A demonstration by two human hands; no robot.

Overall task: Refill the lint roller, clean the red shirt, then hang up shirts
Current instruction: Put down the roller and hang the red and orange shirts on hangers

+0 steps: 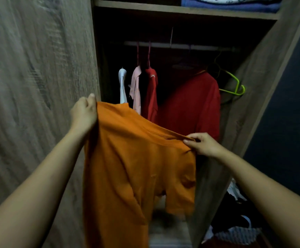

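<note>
hands (84, 111) (202, 144) 2 | orange shirt (136, 167) 1 | hung garments (122, 86) (135, 90) (151, 93) (190, 104) 4 | green hanger (235, 85) 1

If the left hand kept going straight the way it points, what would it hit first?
The left hand would likely meet the wardrobe's left wall first, or the white garment just inside; depth is unclear.

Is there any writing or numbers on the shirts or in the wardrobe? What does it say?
None: no word, number or sign can be read anywhere.
The orange shirt, held by the left hand and right hand, is plain on the side that shows.
The hanging red shirt shows no print.
The patterned cloth on the top shelf is blurred; no letters can be made out.
</note>
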